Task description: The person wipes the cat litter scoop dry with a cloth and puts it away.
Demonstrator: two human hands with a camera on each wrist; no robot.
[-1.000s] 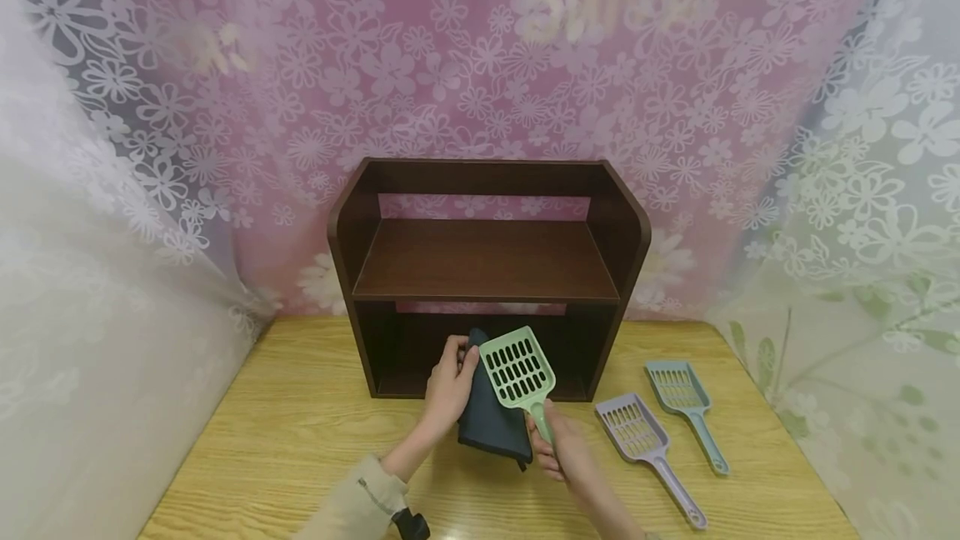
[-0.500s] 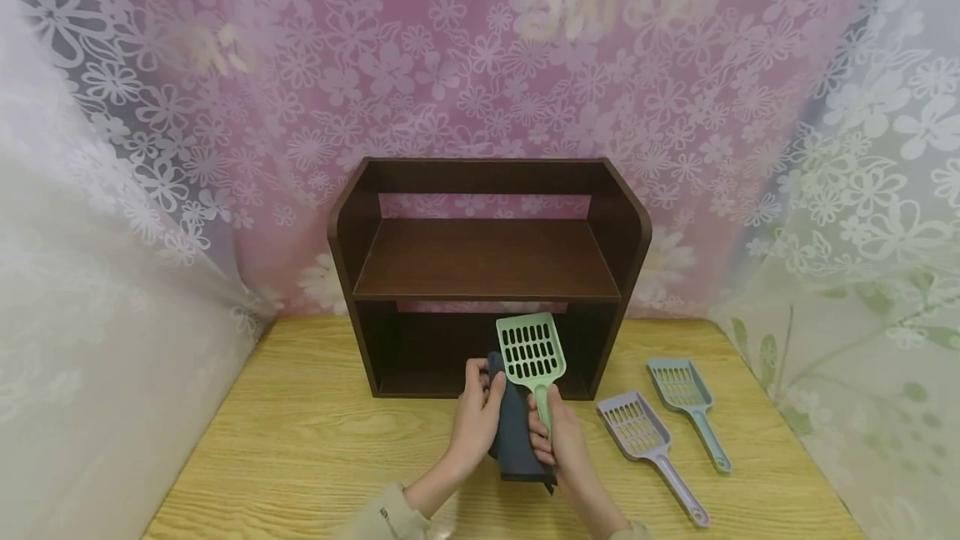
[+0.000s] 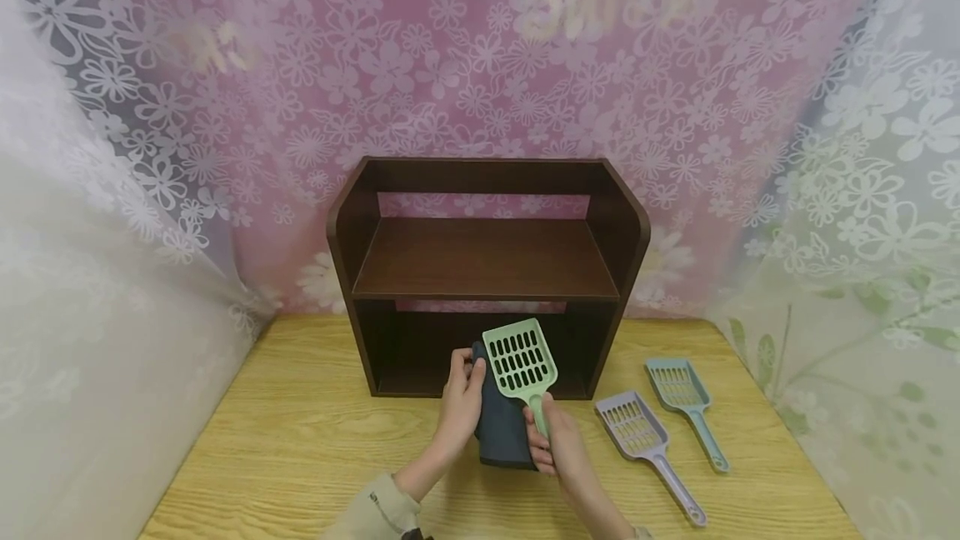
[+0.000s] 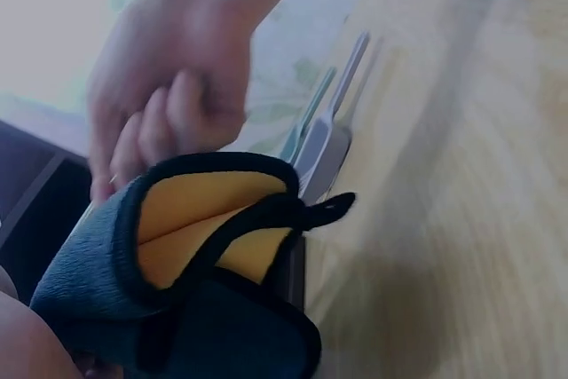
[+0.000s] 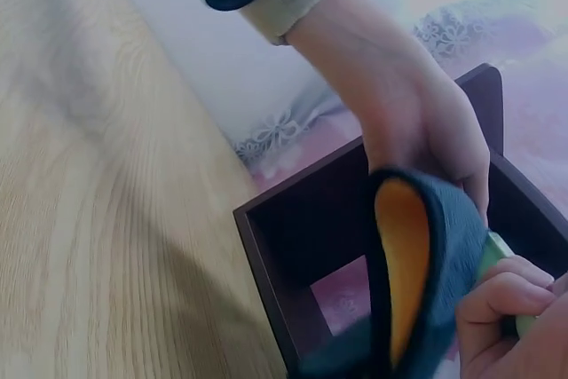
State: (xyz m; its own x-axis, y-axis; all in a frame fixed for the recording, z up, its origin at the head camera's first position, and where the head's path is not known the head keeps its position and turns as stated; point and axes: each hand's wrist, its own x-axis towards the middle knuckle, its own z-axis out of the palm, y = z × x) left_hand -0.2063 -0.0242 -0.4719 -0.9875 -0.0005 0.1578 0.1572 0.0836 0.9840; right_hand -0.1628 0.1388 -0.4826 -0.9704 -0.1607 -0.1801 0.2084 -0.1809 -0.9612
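Two bare hands, near each other. Left hand (image 3: 461, 408) grips a folded dark-blue cloth (image 3: 504, 433); orange lining shows in its folds. Right hand (image 3: 561, 444) wraps the handle of a green slotted scoop (image 3: 527, 392), its head up and ahead between the hands, overlapping the cloth; contact unclear. Right of the right hand, on the wood-grain table (image 3: 315, 440): lavender scoop (image 3: 651, 452), then blue scoop (image 3: 693, 408). Brown shelf (image 3: 487, 261) beyond both hands.

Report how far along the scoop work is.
Done: the green scoop is off the table, dark cloth at its head. In hand: the right hand grips the scoop, the left hand the cloth. Left: probably finishing this held scoop; whether the purple scoop and blue scoop need work, I can't tell.
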